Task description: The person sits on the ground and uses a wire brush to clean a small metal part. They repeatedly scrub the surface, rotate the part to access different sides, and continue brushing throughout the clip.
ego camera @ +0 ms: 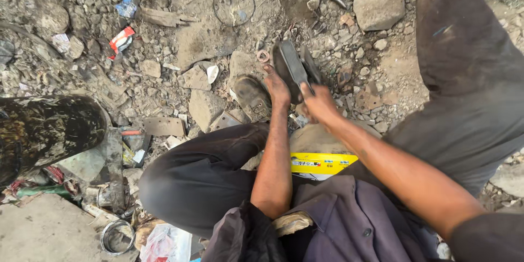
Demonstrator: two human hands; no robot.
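Gripping dark metal part [293, 68] between fingers [308, 90]

hands: left hand [277, 88] and right hand [319, 103] both grip a dark curved metal part [290, 68] at frame centre
ground: rubble and stones; thin wire ring [233, 5] at upper centre; small washer [263, 55] just left of the part
shoe: worn boot [252, 97] beside the left hand
lap: yellow box [322, 164] at lower centre
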